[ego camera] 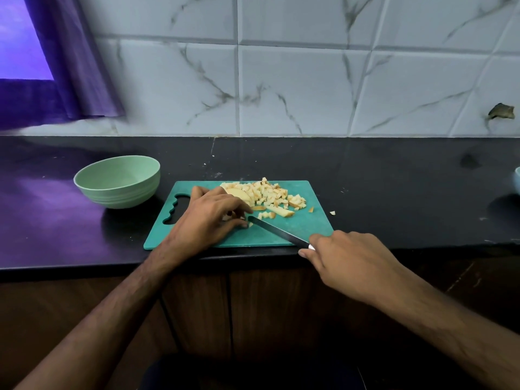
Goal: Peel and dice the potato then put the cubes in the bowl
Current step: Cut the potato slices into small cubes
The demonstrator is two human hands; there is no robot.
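On the board (304, 223), the left hand (208, 218) pinches a potato bit (241, 222); the right hand (349, 260) grips the knife (277, 229). Dicing is nearly done; next, cubes (270, 194) go to the bowl (118, 181) at ten o'clock.

Marble-tile wall (295, 85), black counter (394, 192), purple curtain (81, 66).

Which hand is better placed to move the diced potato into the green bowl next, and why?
Probably the left hand: it lies nearer the bowl and the potato cubes, while the right hand grips the knife.

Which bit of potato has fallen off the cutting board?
The small piece on the dark counter, just past the green board to the right; the others lie on it.
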